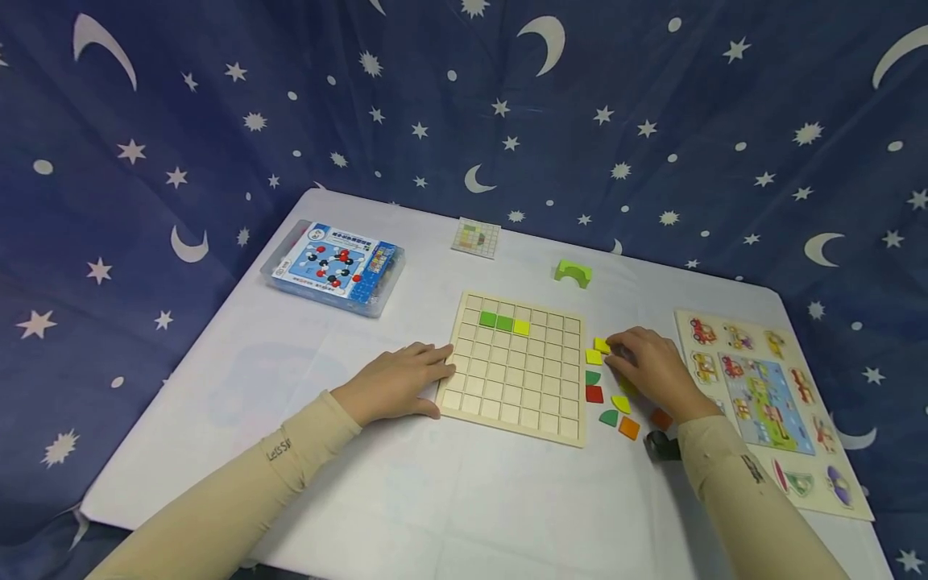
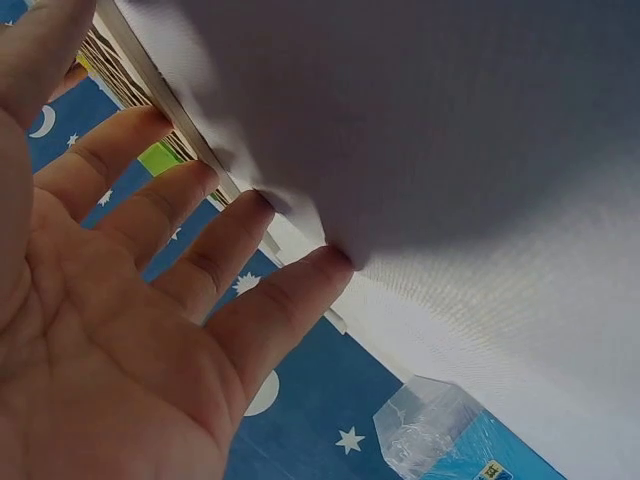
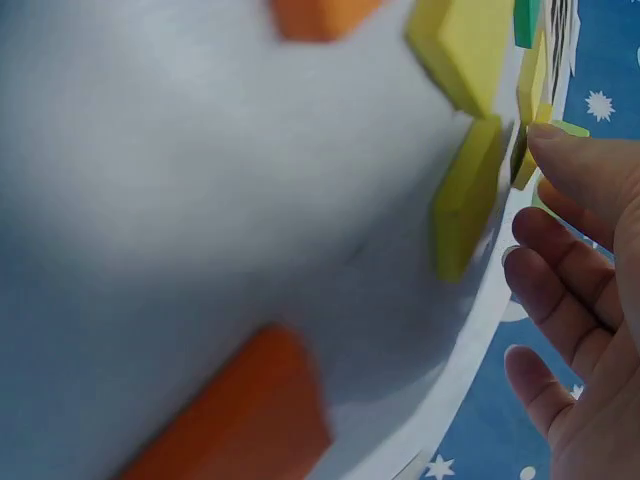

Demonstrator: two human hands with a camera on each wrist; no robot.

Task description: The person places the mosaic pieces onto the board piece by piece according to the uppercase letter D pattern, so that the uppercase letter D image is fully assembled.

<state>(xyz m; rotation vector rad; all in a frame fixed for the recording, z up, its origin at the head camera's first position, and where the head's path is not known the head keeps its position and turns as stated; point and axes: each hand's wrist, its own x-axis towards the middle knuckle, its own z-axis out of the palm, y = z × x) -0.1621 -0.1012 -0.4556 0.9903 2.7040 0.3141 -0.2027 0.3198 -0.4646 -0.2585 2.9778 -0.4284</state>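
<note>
Yellow tile (image 1: 601,345), a small flat square, lies on the white table (image 1: 406,499) just right of the grid board (image 1: 516,366), with another yellow tile (image 1: 593,357) beside it and red, green and orange pieces nearer. Right hand (image 1: 652,370) rests over this cluster, fingertips touching the yellow tile; whether it pinches it I cannot tell. Left hand (image 1: 402,381) lies flat, fingers straight, pressing the board's left edge. Board holds two green tiles (image 1: 496,321) and a yellow one in its far rows.

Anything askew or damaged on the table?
Nothing damaged or spilled. The grid board lies flat with three tiles seated in its second row. Loose tiles sit scattered beside its right edge, and a green arch block stands alone behind the board.
</note>
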